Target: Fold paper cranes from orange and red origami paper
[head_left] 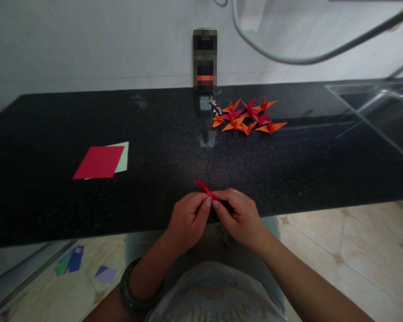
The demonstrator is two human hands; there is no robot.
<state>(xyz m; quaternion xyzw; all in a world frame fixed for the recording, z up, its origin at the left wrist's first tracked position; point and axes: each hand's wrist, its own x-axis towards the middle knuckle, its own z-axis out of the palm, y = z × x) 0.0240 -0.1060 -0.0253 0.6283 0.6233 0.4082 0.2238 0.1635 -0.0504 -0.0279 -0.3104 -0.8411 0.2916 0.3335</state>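
Both of my hands meet at the front edge of the black counter [154, 134]. My left hand [188, 219] and my right hand [239, 217] pinch a small folded red paper piece [204, 188], whose thin points stick up and to the left from between my fingertips. A dark bangle [130, 295] circles my left wrist. Further back lies a cluster of several finished orange and red paper cranes [248, 116]. To the left rests a flat red paper sheet [99, 162] on top of a pale sheet [123, 156].
A blurred dark device [204, 60] stands upright against the white wall at the back. A small dark trinket [216, 106] lies beside the cranes. A sink [376, 107] is set in the counter at far right. Coloured paper scraps [83, 266] lie on the tiled floor.
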